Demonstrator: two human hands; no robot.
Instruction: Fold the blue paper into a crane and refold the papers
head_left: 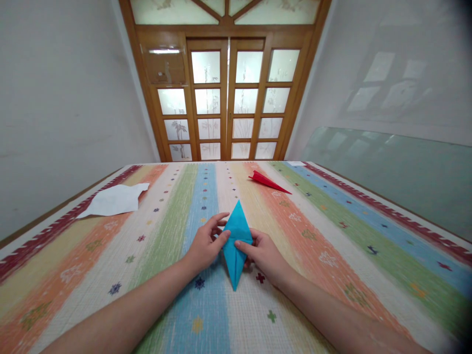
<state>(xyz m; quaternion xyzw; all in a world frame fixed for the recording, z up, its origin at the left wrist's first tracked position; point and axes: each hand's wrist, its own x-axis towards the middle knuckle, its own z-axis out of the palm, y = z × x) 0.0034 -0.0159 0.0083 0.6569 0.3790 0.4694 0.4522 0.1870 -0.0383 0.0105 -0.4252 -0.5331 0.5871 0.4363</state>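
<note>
Well to the left of the hands, a creased white sheet (114, 200) lies on the cloth-covered desk (173, 206), farther out than the left hand and with one corner raised. The cloth carries lengthwise stripes in yellow, orange, white, green and blue, with small printed motifs.

We position the left hand (208, 241) at the left corner of the blue folded paper (239, 216). Its thumb lies on the upper face and its fingers curl at the edge, pinching that corner; the index finger extends away from us, just beside the upper left edge. Some fingertips are hidden.

We hold the blue paper between both hands. It forms a long, narrow diamond, one point directed away from us and the other toward us. A crease crosses its widest part, and a centre line runs down the near half. We cannot tell whether it touches the cloth.

We set the right hand (265, 253) at the right corner, pinching the paper with the thumb on the upper face near the middle and the fingers behind the edge, partly concealed.

Beyond the right hand, a red folded paper (270, 182) lies on the desk, its slender tip directed right and slightly toward us. Well to the right of the hands, a pale green panel (387, 160) stands alongside the desk.
</note>
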